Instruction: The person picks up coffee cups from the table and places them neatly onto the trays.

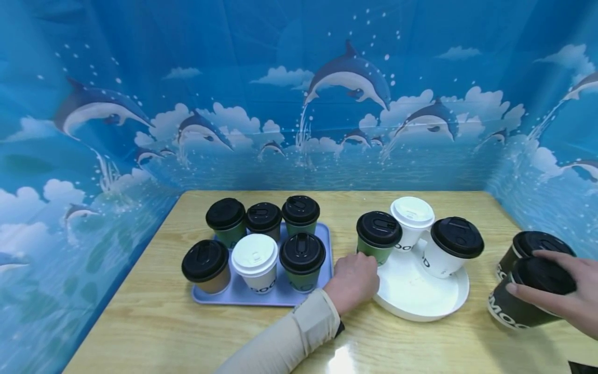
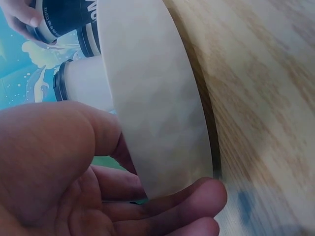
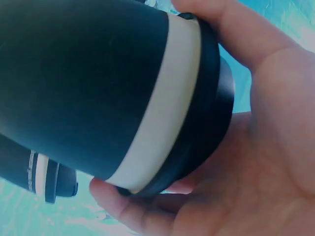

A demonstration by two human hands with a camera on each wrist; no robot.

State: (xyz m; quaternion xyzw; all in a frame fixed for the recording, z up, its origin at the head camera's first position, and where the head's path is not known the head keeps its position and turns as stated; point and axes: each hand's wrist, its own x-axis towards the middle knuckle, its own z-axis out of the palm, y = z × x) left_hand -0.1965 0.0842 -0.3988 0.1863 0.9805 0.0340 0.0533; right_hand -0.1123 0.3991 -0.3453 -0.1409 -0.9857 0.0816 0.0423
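My left hand grips the near left edge of a white round tray. In the left wrist view, the thumb is on the inner side of the tray wall and fingertips reach round outside. On the tray stand a green cup with a black lid, a white cup with a white lid and a white cup with a black lid. At the far right, my right hand holds a black paper coffee cup round its black lid. This cup leans slightly, its base close over the table.
Another black cup stands just behind the held one. To the left, a purple rectangular tray bears several lidded cups, green, brown and white. A dolphin-print curtain encloses the back and sides of the wooden table.
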